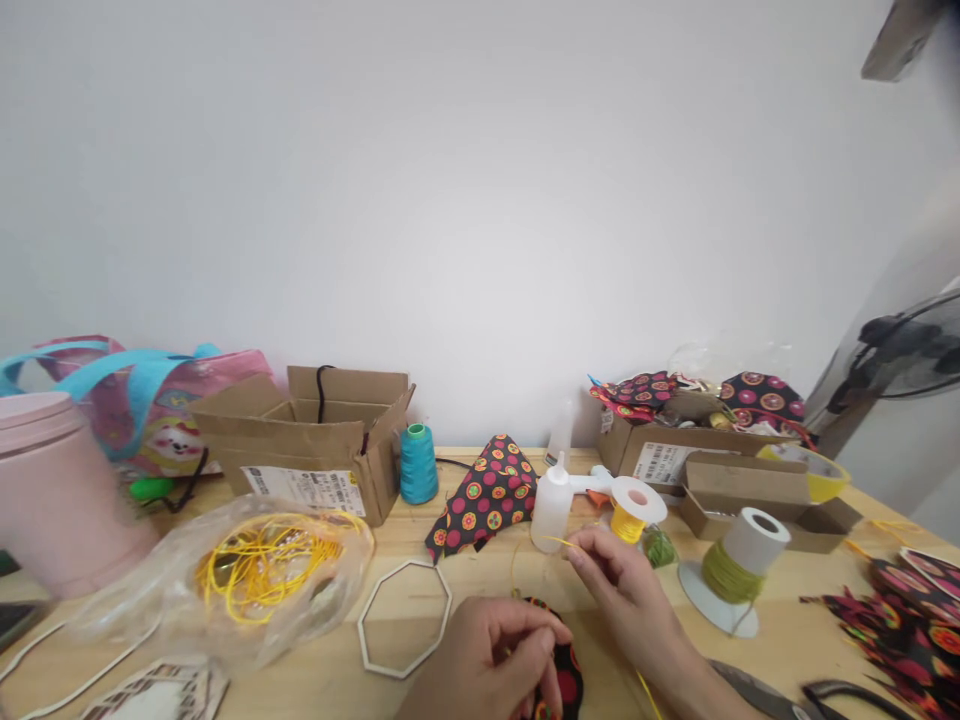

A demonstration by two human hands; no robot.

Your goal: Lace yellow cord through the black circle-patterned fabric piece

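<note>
My left hand point(495, 655) has its fingers closed at the edge of a round black patterned fabric piece point(568, 672), whose lower part is cut off by the frame. In a pinch, my right hand point(622, 585) grips a thin yellow cord point(556, 541), its end sticking out to the left of the fingertips. Just behind the right hand stand a white squeeze bottle point(553, 505) and a spool of yellow cord point(627, 522). A white octagonal frame point(366, 630) lies left of the left hand. Folded patterned cloth point(491, 497) rests behind it.
At left are a pink bin point(64, 490), a plastic bag of yellow cord point(270, 570) and an open cardboard box point(300, 445). A teal thread cone point(418, 465) stands beside the box. Right are a green cord spool point(735, 570), scissors point(757, 690) and fabric scraps point(892, 630).
</note>
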